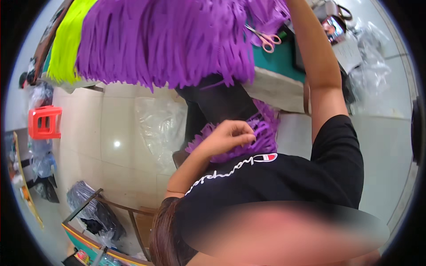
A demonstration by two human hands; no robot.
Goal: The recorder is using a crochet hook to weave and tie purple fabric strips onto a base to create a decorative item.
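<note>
Fingers [243, 134] of left hand [228, 137] pinched narrow on bundle of purple strips [265, 133], low at the lap against a black shirt [310, 177]. Right arm [321, 75] raised into hanging purple fringe [168, 40]; hand out of sight, grip impossible to tell. Judged light, soft, floppy, apt to slip apart; best gripped at the gathered middle, not loose ends. Scissors [266, 40] nearby.

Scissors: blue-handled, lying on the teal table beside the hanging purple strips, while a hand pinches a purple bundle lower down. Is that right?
Not quite. The head view shows that the scissors have pink handles, not blue. They do lie on the teal table beside the hanging purple strips, and the left hand does pinch a purple bundle lower down.
</note>
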